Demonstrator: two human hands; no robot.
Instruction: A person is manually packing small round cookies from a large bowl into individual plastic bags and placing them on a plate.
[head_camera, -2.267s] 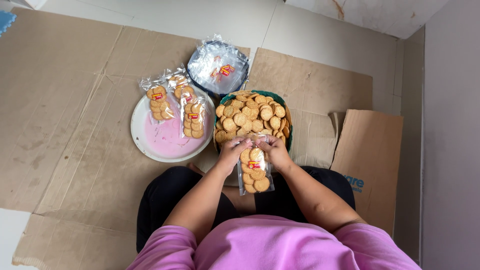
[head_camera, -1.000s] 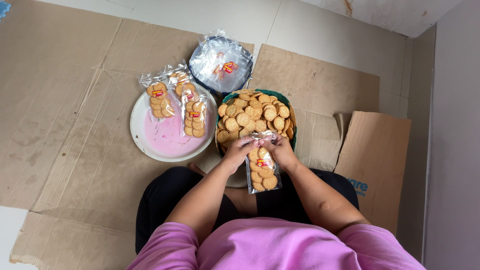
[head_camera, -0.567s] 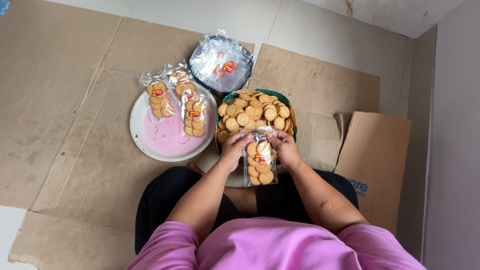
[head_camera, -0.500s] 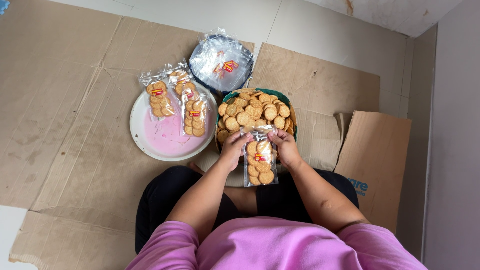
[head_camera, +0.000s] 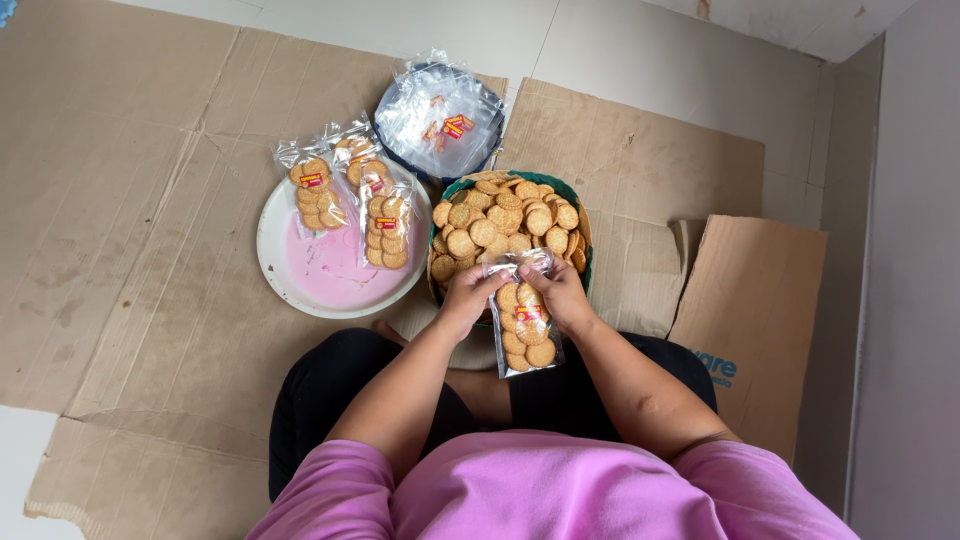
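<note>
Both of my hands hold a small clear bag of round biscuits (head_camera: 527, 332) upright in front of my lap. My left hand (head_camera: 466, 297) grips its upper left side and my right hand (head_camera: 561, 293) pinches the top right. Just beyond them stands a green basket (head_camera: 582, 222) heaped with loose round biscuits (head_camera: 500, 220). To the left, a white and pink plate (head_camera: 330, 275) carries three filled biscuit bags (head_camera: 352, 196).
A dark bowl holding a pile of empty clear bags (head_camera: 440, 115) sits behind the basket. Flattened cardboard sheets (head_camera: 130, 200) cover the floor, and a folded brown box (head_camera: 755, 320) lies at my right. A grey wall runs along the right side.
The bag in my hands has shifted slightly up toward the basket and now stands more upright; my fingers have moved to its open top.
</note>
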